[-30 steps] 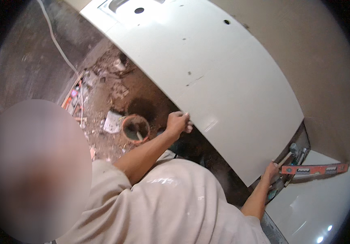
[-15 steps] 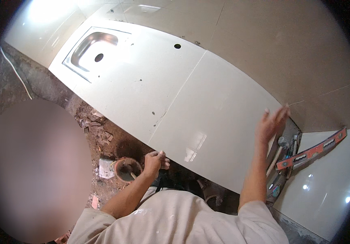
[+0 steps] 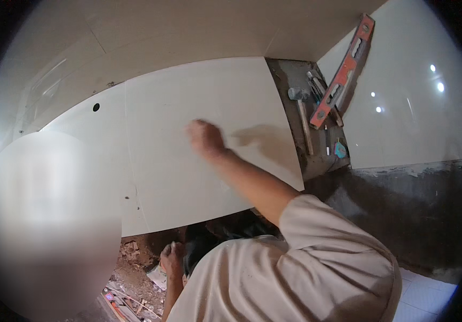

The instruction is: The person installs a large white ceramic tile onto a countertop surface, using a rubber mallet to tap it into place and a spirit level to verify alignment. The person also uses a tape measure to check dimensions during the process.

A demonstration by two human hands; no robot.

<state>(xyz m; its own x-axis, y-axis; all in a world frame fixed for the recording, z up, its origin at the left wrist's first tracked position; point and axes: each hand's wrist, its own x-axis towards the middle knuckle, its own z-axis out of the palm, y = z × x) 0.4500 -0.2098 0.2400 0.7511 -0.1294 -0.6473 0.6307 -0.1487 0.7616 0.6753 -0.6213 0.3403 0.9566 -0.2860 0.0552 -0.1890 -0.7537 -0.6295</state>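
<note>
A large white tile panel point(image 3: 188, 161) forms the counter surface before me. Over its middle is my right hand point(image 3: 205, 138), somewhat blurred and bunched like a fist, with no object visible in it. Its shadow falls on the panel to the right; whether the knuckles touch the surface I cannot tell. My left hand point(image 3: 172, 260) hangs low beside the counter's near edge, its fingers curled and nothing seen in them. A thin seam runs across the panel toward the left, and beyond it is a round dark hole point(image 3: 96, 107).
Right of the panel, a mallet point(image 3: 304, 121), a tape measure point(image 3: 340, 149) and other tools lie on a rough grey strip. A red spirit level point(image 3: 343, 72) leans over them against glossy tile. Rubble point(image 3: 132, 252) covers the floor at lower left. A blurred oval hides the far left.
My view has turned to the right, so the sink has left the visible area. My right hand has gone from the panel's right end to its middle, its spread fingers now bunched.
</note>
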